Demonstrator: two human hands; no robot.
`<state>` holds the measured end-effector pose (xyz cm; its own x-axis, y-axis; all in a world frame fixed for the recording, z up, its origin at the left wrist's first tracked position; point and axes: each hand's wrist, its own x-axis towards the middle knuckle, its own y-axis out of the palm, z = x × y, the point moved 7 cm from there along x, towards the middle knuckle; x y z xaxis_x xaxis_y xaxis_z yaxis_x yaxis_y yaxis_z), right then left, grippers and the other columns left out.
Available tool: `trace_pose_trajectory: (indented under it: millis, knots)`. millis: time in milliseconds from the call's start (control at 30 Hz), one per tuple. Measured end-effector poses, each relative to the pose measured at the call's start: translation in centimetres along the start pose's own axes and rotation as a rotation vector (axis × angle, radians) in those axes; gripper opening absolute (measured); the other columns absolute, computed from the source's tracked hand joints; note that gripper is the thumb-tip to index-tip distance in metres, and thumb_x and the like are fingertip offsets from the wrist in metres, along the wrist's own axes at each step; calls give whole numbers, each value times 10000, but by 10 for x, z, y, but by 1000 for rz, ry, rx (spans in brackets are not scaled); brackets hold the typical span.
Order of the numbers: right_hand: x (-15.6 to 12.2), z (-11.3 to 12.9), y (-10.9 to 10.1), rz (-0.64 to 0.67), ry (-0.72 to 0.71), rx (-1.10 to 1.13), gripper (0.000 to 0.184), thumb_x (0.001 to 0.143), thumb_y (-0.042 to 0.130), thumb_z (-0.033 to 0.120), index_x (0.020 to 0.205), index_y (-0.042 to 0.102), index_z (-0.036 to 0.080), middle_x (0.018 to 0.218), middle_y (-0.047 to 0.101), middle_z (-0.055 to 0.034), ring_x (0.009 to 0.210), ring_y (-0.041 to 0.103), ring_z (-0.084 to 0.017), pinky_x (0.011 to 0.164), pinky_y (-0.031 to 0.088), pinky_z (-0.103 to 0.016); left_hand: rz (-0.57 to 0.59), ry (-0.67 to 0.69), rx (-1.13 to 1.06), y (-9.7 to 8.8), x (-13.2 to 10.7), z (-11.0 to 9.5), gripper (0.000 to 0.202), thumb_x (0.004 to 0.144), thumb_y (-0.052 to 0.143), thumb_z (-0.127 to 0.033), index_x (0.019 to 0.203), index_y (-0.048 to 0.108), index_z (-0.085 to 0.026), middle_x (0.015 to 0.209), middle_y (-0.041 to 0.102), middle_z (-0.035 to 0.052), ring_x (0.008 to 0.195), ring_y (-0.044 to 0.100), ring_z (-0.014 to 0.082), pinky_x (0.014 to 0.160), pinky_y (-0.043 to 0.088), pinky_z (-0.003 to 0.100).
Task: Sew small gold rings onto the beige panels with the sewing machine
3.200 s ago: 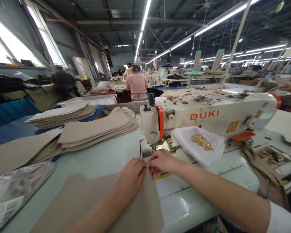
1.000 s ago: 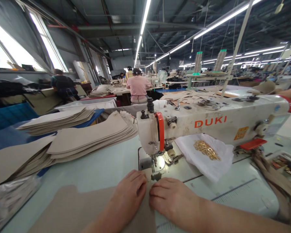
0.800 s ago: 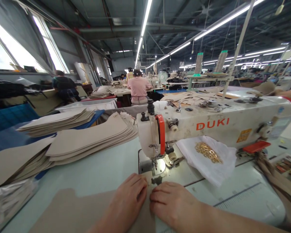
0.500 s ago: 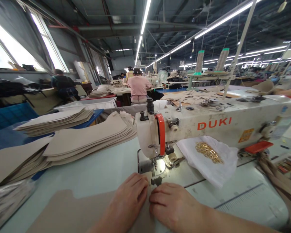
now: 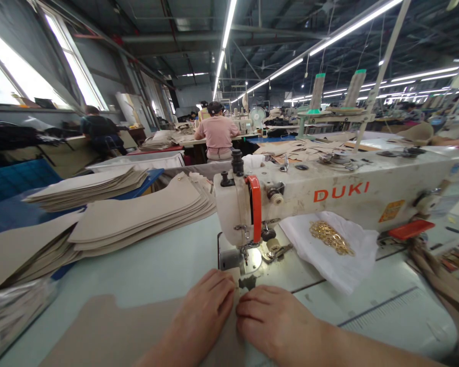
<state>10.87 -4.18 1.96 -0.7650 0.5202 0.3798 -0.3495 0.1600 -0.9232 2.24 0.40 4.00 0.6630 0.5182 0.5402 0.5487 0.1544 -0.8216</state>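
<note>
A flat beige fabric piece (image 5: 137, 329) lies on the table under my hands, its narrow end just in front of the presser foot (image 5: 245, 253) of the white sewing machine (image 5: 296, 191). My left hand (image 5: 210, 306) rests on the fabric near that end, fingers curled and pressed together. Close beside it, my right hand (image 5: 271, 318) is closed at the fabric's right edge, fingertips bent in and partly hidden. A small dark scrap (image 5: 248, 282) lies just ahead of my right fingers.
Stacks of beige cut pieces (image 5: 137, 219) lie to the left. Gold metal rings (image 5: 331, 237) sit on a white cloth (image 5: 304, 234) by the machine. A ruler scale (image 5: 382, 308) runs along the table at right. A person in pink (image 5: 219, 133) sits ahead, facing away.
Both hands and the fabric's narrow end have shifted slightly forward, toward the presser foot. The view has moved a little. The person in pink has raised their head slightly.
</note>
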Motion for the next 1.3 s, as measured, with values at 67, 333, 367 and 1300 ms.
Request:
trace_pose_trajectory:
  millis: [67,333,367,1300]
  knots:
    - [0,0,0,8,5,2,76,905,556,201,875,618,169,994,667,-73,987,559,-169,918,431,-283,-7,2,11,-1,0,-1,199,905,409,-94,815,551,-200,776,655,20,735,610,177,670,534,294]
    - [5,4,-8,28,1,-43,74,883,579,187,871,629,133,943,661,-82,908,567,-199,878,455,-309,2,-10,4,3,-3,2,193,918,412,-105,811,544,-198,778,656,22,736,608,186,678,541,315]
    - [7,4,-9,34,12,-66,73,873,592,188,874,630,126,933,659,-83,891,569,-206,863,462,-317,-3,-10,10,2,-3,2,192,920,412,-107,816,545,-196,780,657,24,735,609,188,679,543,319]
    - [12,-27,-1,35,68,-201,93,855,636,195,902,597,125,885,623,-59,849,544,-210,814,440,-353,8,-134,-62,6,8,4,195,911,450,-134,954,631,-189,940,710,50,889,645,191,814,571,334]
